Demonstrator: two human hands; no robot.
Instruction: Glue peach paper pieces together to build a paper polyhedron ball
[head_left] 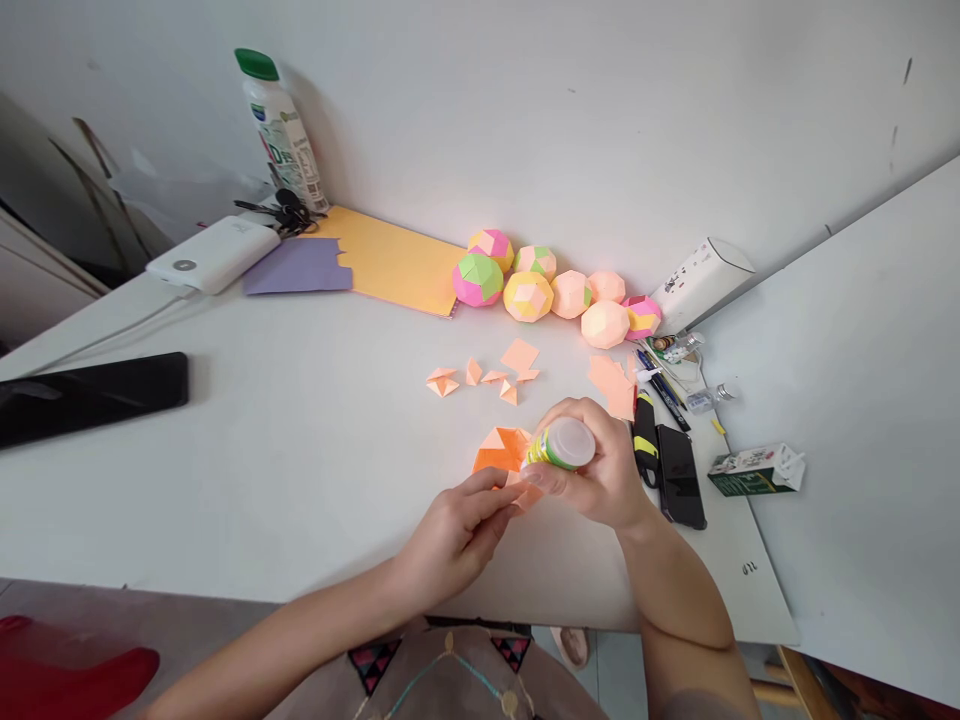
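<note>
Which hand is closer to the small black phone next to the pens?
Right. The right hand, holding a glue bottle, sits just beside the small black phone. The left hand is farther off, beyond the right hand, pinching orange paper.

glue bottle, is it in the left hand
No, the right hand grips the glue bottle, while the left hand pinches the orange paper.

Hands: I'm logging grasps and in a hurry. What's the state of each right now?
Left hand: closed, fingertips pinching the orange paper piece.
Right hand: closed around the small green-labelled bottle.
</note>
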